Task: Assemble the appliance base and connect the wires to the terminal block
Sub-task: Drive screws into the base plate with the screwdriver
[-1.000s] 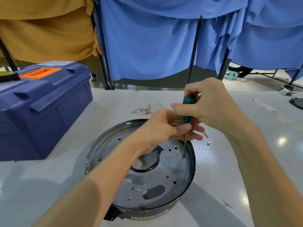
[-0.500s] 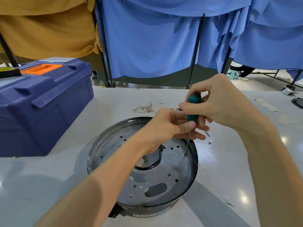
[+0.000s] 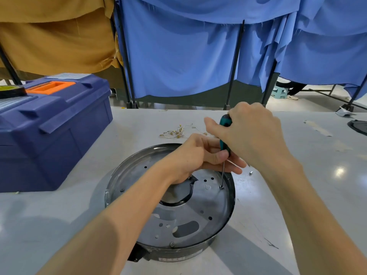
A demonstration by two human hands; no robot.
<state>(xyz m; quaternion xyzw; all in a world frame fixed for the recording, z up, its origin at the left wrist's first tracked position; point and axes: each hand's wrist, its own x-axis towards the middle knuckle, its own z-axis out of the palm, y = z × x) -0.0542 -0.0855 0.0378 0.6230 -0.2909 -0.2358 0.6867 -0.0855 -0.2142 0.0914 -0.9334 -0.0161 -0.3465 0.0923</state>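
Steel, dull grey and punched with holes, the base (image 3: pixel 178 207) lies flat on the table (image 3: pixel 297 215) under both hands. The right hand (image 3: pixel 252 135) is closed around a screwdriver (image 3: pixel 225 133), tip in a screw (image 3: pixel 221 187) below it near the rim; the left hand (image 3: pixel 194 153) pinches the shaft. Screw-driving is in hand (wiring apparently comes later); next it needs steady downward turns. The wires (image 3: pixel 176 132) lie beyond the left hand.

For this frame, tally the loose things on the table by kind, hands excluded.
Round metal base: 1
Screwdriver: 1
Blue toolbox: 1
Bundle of wires: 1
Small loose metal part: 1
Total: 5
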